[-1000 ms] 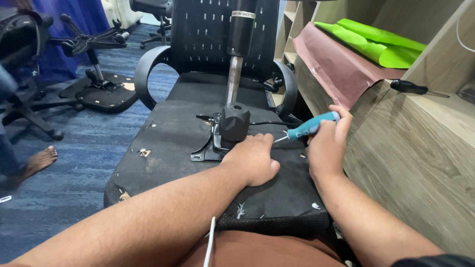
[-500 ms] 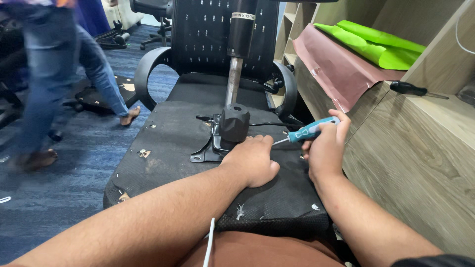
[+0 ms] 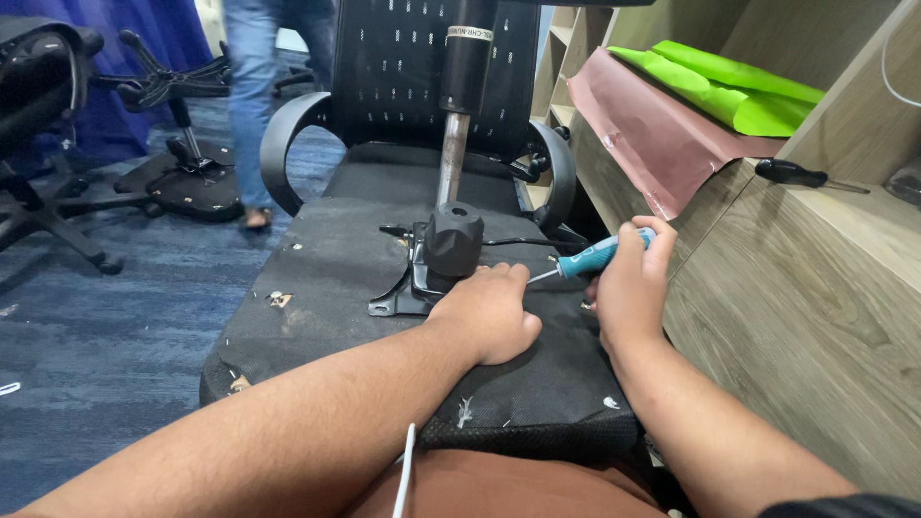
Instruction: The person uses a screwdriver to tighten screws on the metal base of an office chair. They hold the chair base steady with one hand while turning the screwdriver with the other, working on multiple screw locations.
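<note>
Right hand (image 3: 628, 288) grips screwdriver (image 3: 595, 257); left hand (image 3: 491, 312) flat

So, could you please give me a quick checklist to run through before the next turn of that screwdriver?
1. Right hand grips the teal screwdriver: ok.
2. Left hand braces on the seat underside beside the mechanism plate: ok.
3. Screwdriver tip seated in a screw: cannot tell, the left hand hides it.
4. Left fingers away from the tip: not ok, they are right beside it.
5. Gas cylinder standing upright: ok.
</note>
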